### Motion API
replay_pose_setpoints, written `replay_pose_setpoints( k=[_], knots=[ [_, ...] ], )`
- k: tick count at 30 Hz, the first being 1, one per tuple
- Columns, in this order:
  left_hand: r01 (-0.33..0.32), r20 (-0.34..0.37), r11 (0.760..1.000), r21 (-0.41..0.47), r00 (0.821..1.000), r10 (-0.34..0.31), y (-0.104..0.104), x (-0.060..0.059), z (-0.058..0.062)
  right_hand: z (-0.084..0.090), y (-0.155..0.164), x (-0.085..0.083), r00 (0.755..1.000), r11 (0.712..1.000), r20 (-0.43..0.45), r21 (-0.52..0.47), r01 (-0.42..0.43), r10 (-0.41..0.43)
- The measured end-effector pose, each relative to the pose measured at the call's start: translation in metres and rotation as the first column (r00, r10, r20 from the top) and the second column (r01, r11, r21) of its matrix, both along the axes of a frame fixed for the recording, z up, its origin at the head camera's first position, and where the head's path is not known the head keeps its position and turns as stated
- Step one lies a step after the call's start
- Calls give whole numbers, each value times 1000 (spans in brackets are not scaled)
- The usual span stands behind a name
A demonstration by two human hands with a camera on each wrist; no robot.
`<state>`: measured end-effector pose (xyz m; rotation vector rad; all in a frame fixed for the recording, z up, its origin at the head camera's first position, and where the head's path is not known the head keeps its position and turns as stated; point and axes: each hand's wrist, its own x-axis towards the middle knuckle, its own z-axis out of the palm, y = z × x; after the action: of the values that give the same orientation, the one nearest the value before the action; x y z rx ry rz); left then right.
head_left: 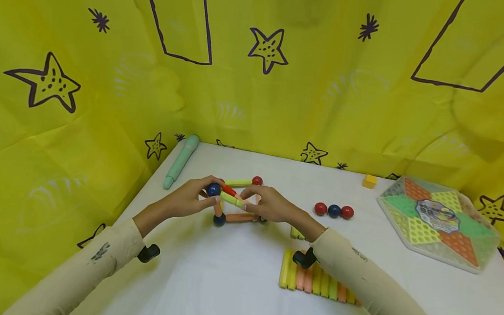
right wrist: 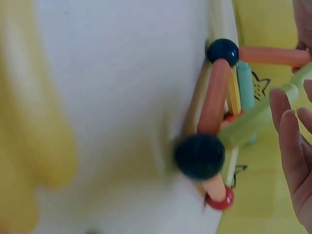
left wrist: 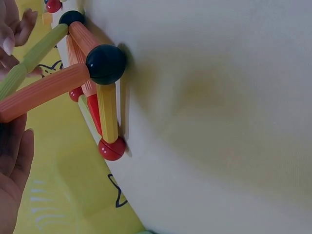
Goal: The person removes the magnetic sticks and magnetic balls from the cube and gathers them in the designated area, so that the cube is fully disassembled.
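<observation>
My left hand (head_left: 189, 197) holds a dark blue ball (head_left: 213, 189) between thumb and fingers. A yellow-green building stick (head_left: 231, 199) runs from that ball toward my right hand (head_left: 270, 203), which pinches it near its far end. In the left wrist view, another yellow-green stick (left wrist: 46, 48) slopes down from this one to a dark blue ball (left wrist: 71, 18) on the table. Below the hands stands a frame of sticks and balls. An orange stick (left wrist: 46, 91) rises from its near dark blue corner ball (left wrist: 106, 64) toward my left hand. At the back lies a red ball (head_left: 257, 181).
Two red balls and a blue ball (head_left: 334, 211) lie in a row to the right. Sticks (head_left: 309, 278) lie side by side under the right forearm. A hexagonal box (head_left: 444, 239), a yellow cube (head_left: 369, 181) and a mint-green tube (head_left: 181, 162) lie farther out. Yellow cloth (head_left: 282, 106) hangs behind.
</observation>
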<state>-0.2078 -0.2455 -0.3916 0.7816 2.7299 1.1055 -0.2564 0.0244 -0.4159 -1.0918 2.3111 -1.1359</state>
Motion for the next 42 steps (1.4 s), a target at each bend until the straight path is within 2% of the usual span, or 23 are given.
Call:
replay_pose_setpoints(
  k=[5,8,12,21,26,31,42],
  knots=[
    [27,21,1000,10,999,-27,8,-5,-3,-9,-14,-5,998,998,-17,-20,-62,62],
    [40,31,999,11,999,-41,11,-7,-5,-11,-15,-6,997,997,-15,-32,-71,70],
    [48,32,999,9,998,-48,13,-10,-5,-11,-16,-7,999,998,14,-22,-51,52],
    [58,28,998,4,998,-58,11,-13,-7,-13,-18,-7,998,999,15,-11,-53,53],
    [43,-3,999,1,999,-43,8,-13,-10,-13,-22,-5,999,999,-15,-6,-47,47],
    [22,-8,1000,-1,1000,-22,6,-12,-12,-14,-24,-3,999,999,-4,5,-41,41],
    [9,-40,1000,22,999,-8,9,-14,-13,-15,-22,-5,999,1000,-36,-11,7,-8]
  ],
)
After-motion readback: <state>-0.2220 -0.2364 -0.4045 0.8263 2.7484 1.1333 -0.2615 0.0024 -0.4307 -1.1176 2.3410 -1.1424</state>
